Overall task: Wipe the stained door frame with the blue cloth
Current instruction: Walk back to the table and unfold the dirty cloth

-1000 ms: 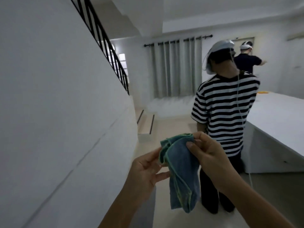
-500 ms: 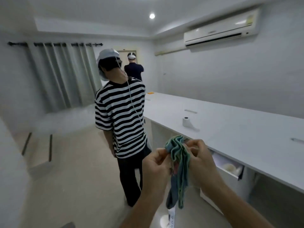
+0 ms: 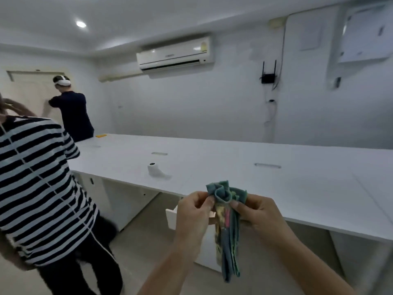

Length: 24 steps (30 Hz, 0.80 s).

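I hold the blue cloth (image 3: 227, 226) bunched up in front of me, low in the view, hanging down in folds with green edging. My left hand (image 3: 192, 213) pinches its top from the left. My right hand (image 3: 258, 216) grips it from the right. A pale door with its frame (image 3: 27, 86) shows at the far left of the room, partly hidden by a person in a dark shirt (image 3: 72, 111). No stain is visible from here.
A person in a striped shirt (image 3: 36, 188) stands close at my left. A long white counter (image 3: 276, 184) runs across the right, with a small white roll (image 3: 154, 168), an orange item (image 3: 101, 136) and an open drawer (image 3: 171, 216) under it. Air conditioner (image 3: 174, 54) on the wall.
My view has swung right, from the staircase wall to the counter and far wall. The cloth went from hanging spread to bunched between both hands. The striped-shirt person now sits at my left.
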Each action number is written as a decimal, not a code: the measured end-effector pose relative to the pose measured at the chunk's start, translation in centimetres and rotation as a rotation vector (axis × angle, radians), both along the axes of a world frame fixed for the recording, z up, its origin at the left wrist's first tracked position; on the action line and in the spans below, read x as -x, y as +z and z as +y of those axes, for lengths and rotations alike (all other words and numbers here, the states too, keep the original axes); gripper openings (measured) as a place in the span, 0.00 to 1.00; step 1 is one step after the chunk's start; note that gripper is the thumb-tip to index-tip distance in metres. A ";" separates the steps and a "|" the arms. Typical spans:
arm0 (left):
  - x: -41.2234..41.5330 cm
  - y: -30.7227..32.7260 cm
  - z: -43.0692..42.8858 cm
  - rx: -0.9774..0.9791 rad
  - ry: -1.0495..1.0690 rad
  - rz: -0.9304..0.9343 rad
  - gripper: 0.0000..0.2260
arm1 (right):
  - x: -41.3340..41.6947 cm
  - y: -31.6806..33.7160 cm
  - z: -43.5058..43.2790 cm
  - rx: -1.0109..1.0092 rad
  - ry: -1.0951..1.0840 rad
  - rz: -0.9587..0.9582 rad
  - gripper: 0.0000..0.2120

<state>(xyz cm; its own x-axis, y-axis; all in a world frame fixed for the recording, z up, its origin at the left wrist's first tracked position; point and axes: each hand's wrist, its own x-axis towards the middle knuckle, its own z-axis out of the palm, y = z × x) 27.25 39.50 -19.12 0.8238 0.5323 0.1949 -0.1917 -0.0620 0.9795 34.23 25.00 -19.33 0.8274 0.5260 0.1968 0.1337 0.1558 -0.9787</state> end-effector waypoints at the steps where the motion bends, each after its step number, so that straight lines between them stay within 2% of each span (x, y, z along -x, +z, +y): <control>1: -1.3 0.3 -0.7 0.065 -0.020 0.013 0.08 | -1.3 0.0 -1.0 -0.013 -0.020 0.021 0.06; 4: -5.4 0.5 -3.3 0.177 -0.169 0.037 0.09 | -5.1 0.0 -4.0 -0.035 -0.098 0.046 0.09; 5: -7.2 0.4 -4.6 0.116 -0.221 0.050 0.11 | -6.8 0.1 -5.1 -0.039 -0.121 0.051 0.10; 7: -10.0 0.3 -6.8 -0.152 -0.226 0.093 0.15 | -9.4 0.1 -6.9 -0.050 -0.128 0.047 0.09; 9: -12.7 0.6 -8.3 -0.282 -0.152 0.053 0.09 | -11.6 0.3 -8.3 -0.053 -0.135 0.044 0.08; 10: -14.2 0.8 -9.0 -0.245 -0.143 0.019 0.03 | -12.9 0.4 -9.2 -0.055 -0.146 0.045 0.07; 11: -15.9 1.0 -9.6 -0.184 -0.154 0.008 0.03 | -14.3 0.4 -10.3 -0.064 -0.160 0.052 0.07; 14: -19.9 0.9 -10.1 0.054 -0.229 0.023 0.08 | -18.0 0.3 -13.1 -0.118 -0.188 0.091 0.10; 17: -23.8 0.4 -10.1 0.185 -0.232 0.064 0.09 | -21.9 -0.1 -15.6 -0.154 -0.285 0.134 0.10; 19: -26.3 0.0 -9.8 0.194 -0.248 0.086 0.11 | -24.4 -0.8 -16.9 -0.139 -0.359 0.146 0.08; 24: -34.1 -1.8 -10.2 0.059 -0.364 0.146 0.14 | -31.0 -2.9 -19.1 -0.058 -0.481 0.158 0.10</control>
<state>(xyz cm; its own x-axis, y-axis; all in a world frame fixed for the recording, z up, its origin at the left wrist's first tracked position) 61.33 29.26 -20.88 0.9775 0.2073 0.0399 -0.0496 0.0420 0.9979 65.27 5.94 -22.24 0.9953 0.0703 0.0667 0.0542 0.1676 -0.9844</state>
